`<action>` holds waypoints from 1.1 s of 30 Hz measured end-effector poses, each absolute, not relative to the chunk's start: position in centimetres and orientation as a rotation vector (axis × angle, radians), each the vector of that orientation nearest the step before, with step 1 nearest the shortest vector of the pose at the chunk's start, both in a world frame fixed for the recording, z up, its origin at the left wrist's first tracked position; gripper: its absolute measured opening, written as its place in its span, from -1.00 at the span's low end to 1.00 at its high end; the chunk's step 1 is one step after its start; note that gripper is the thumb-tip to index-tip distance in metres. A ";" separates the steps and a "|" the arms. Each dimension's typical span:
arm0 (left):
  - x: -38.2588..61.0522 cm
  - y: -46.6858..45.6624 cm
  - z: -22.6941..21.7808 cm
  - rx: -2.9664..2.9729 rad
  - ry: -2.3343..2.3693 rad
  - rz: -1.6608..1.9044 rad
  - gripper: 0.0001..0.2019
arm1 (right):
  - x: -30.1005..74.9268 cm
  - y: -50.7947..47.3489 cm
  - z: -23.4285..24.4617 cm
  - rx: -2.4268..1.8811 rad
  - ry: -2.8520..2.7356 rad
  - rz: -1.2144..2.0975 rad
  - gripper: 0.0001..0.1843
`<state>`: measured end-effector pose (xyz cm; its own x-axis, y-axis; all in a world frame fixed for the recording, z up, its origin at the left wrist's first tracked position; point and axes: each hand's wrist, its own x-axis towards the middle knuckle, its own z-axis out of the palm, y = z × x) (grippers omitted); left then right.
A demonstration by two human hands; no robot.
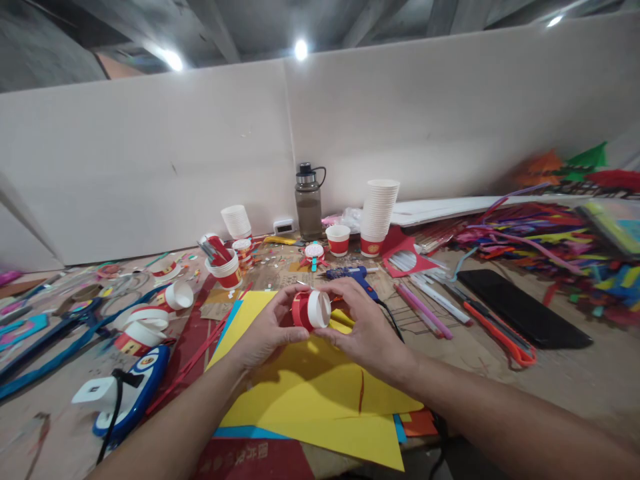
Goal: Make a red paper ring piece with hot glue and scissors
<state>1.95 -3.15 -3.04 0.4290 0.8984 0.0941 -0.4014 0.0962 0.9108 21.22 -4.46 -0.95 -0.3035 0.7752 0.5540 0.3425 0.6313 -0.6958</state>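
Both my hands hold a small red and white paper cup (311, 310) on its side, above a stack of yellow paper sheets (320, 393). My left hand (267, 330) grips the cup's red body from the left with curled fingers. My right hand (363, 327) pinches its white rim end from the right. A blue glue gun (353, 274) lies just behind my hands.
A tall stack of white cups (379, 215), a single red cup (338, 240) and a grey bottle (309, 202) stand at the back. Cut cups lie left (145, 327). A black phone (523, 308), an orange cutter (500, 332), pens (433, 303) and coloured pipe cleaners (540, 233) lie right.
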 end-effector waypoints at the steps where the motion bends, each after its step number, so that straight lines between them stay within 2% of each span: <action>1: 2.0 -3.1 -3.0 1.096 0.576 1.041 -0.32 | 21.2 -4.4 -1.0 -0.881 -1.901 0.566 -0.51; 7: 2.0 -3.3 -3.0 1.156 0.572 1.035 -0.35 | 21.3 -4.4 -1.1 -0.879 -1.911 0.582 -0.47; 21: 1.8 -3.5 -2.7 1.372 0.692 1.056 -0.27 | 21.1 -4.2 -1.8 -0.931 -1.867 0.771 -0.47; 33: 1.8 -3.2 -3.4 1.487 0.654 1.071 -0.34 | 21.1 -3.9 -2.5 -0.954 -1.912 0.812 -0.46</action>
<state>1.81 -3.20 -3.40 0.4316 0.8632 0.2622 -0.1613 -0.2121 0.9638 21.13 -3.88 -2.47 -0.3673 0.8461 0.3862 0.3101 0.5029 -0.8068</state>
